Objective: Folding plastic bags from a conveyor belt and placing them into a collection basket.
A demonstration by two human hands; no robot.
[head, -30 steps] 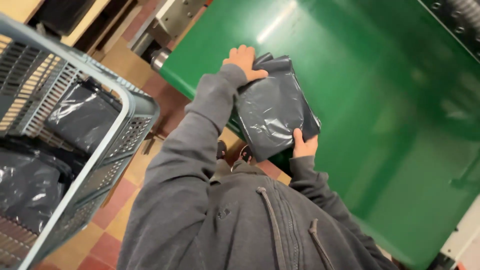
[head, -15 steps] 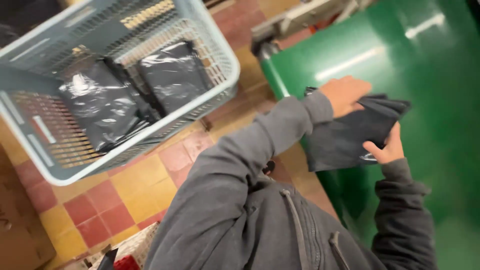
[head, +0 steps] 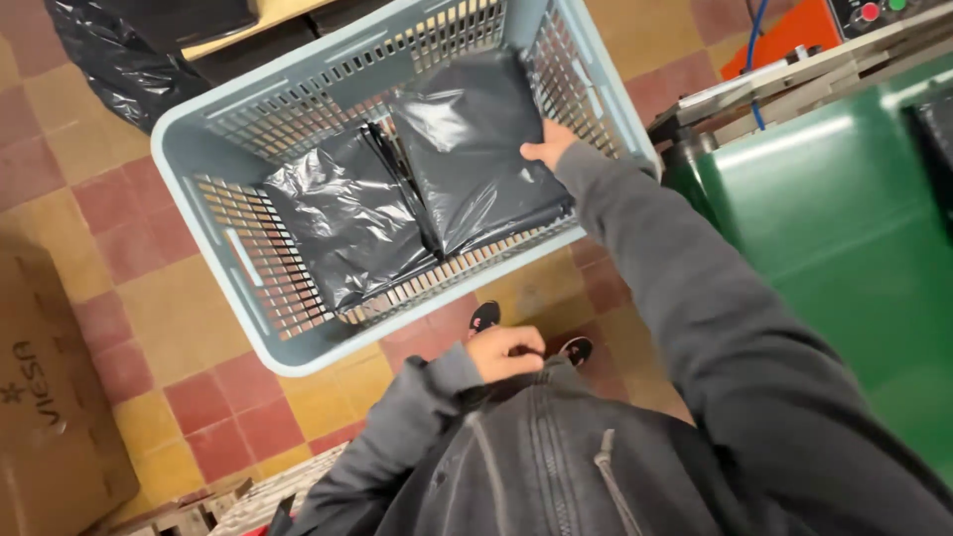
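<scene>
A big basket (head: 298,342) sits on the floor (head: 129,328). It is pale blue plastic, and its walls and bottom are full of little slots. Inside the basket lie two dark plastic bags. They are flat, shiny and wrinkly, and light glints off them.

The right hand (head: 549,149) reaches into the basket from its right wall. It rests on the edge of the right bag (head: 476,159). The thumb lies on top of the bag and the fingers are tucked under it, so the hand grips the bag at its edge. This bag lies flat but tipped up a bit, leaning on the back wall of the basket. Its left edge lies over the other bag.

The left bag (head: 342,223) lies on the bottom of the basket, more to the middle. It is more crumpled than the right one.

The left hand (head: 506,352) is near the front of the basket, just outside it, close to the person's grey jacket (head: 556,467). Its fingers are curled in. It holds nothing that I can see.

To the right of the basket is a big green table (head: 844,238). To the left of the basket is a brown cardboard box (head: 50,397). Behind the basket lies another black bag (head: 109,60). The floor under the basket has red and yellow tiles.
</scene>
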